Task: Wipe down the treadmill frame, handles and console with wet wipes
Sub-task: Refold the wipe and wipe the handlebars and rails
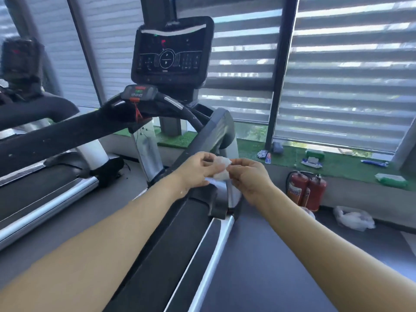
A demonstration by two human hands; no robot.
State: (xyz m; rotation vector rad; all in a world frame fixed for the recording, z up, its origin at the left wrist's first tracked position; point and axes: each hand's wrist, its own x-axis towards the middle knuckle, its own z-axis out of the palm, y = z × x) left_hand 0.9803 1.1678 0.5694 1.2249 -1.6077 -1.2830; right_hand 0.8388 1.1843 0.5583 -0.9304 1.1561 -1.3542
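Wet wipe: a small white wet wipe [221,168] is bunched up between both hands. It sits just in front of the grey post of the treadmill [216,131].
Left hand: the left hand [198,170] pinches the left side of the wipe with curled fingers [208,164].
Right hand: the right hand [249,176] pinches the right side of the wipe, with the thumb and fingers closed on it.
Treadmill: the long black and silver side rail [213,251] runs under the hands, toward the person.
Console: the dark console [172,50] stands high up, behind the hands. It shows small lit signs and a round button, too blurry to read.
Stop panel: a small panel with red and green buttons [139,92] sits just under the console. A red cord hangs from it.
Second treadmill: another treadmill [45,140] stands to the left of the first one.
Fire extinguishers: two red fire extinguishers [307,190] stand on the floor to the right of the treadmill. The writing on them cannot be read.
Ledge: a green grassy ledge [337,163] to the right of the treadmill carries packs of wipes [311,162]. Their labels are too small to read.
Bag: a white plastic bag [353,218] lies on the floor near the extinguishers.
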